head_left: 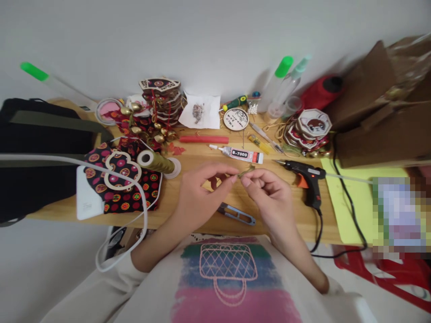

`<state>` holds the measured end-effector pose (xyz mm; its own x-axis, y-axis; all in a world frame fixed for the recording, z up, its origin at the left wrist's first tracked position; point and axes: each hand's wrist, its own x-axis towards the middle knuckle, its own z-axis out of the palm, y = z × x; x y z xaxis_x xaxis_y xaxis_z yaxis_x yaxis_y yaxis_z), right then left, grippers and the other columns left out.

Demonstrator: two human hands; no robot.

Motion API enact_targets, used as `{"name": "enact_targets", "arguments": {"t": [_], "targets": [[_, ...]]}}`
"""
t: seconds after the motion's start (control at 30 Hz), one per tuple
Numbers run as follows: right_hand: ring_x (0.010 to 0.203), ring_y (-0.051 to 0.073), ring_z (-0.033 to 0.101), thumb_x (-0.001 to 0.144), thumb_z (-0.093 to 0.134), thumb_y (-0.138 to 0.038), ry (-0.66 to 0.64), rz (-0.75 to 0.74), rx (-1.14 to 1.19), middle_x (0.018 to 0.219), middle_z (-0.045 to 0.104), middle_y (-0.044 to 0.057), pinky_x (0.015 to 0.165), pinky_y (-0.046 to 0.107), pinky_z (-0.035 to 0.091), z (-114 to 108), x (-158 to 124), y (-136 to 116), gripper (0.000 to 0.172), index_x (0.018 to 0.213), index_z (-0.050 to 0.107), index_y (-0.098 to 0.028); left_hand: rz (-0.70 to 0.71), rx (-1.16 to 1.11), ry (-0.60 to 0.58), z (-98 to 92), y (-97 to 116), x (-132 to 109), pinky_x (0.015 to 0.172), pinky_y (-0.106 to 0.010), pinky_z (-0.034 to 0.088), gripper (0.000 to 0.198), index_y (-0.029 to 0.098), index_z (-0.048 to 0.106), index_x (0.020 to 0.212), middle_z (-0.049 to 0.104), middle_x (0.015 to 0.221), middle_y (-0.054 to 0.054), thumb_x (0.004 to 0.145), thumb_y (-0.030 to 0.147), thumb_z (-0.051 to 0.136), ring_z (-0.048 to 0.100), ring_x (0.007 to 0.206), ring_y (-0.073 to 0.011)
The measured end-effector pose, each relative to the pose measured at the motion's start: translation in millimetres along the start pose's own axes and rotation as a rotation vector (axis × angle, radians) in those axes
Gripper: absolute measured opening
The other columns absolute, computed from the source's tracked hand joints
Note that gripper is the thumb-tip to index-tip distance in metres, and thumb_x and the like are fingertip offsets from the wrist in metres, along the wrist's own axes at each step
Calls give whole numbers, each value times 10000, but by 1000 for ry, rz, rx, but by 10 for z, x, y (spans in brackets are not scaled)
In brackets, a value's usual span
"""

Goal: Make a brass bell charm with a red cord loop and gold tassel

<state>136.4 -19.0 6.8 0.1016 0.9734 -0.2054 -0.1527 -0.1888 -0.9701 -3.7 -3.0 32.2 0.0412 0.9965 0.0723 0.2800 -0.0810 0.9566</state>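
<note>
Both hands meet over the middle of the wooden table, pinching a short piece of olive-green cord (247, 171). My left hand (205, 190) grips one end between thumb and forefinger. Close beside it, my right hand (269, 193) pinches the other part, its remaining fingers curled. Just beyond the hands lies a white B-7000 glue tube (240, 154). A grey utility knife (237, 213) rests on the table below them, partly covered by my left hand. To the left lies a spool of olive-green cord (156, 162).
A black hot glue gun (305, 177) with a lit red light lies right, its cable hanging over the table edge. Patterned fabric (131, 197) and a white cable (143, 202) are left. Stacked wooden-framed pieces (161, 101) stand behind. A cardboard box (380, 121) stands at the right.
</note>
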Motion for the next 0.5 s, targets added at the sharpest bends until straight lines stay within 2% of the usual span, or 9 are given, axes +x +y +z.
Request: {"name": "enact_targets", "arguments": {"t": [0.3,0.5], "targets": [[414,43,193,765,690,-319,-24,53,52,429,307,-103,423,208,138,-8,23,3,136,767,634,-195,5,6,-30,7,-40,16,570,-230,460,100,219,725,790,727,783,-3,765,149,658,612,660,-121],[396,31,152,734,715,-320,-51,102,106,413,316,-108,401,208,93,2,29,24,148,754,647,-190,41,42,-110,-1,-107,21,553,-225,430,164,217,708,877,717,844,-9,757,118,655,599,672,-114]]}}
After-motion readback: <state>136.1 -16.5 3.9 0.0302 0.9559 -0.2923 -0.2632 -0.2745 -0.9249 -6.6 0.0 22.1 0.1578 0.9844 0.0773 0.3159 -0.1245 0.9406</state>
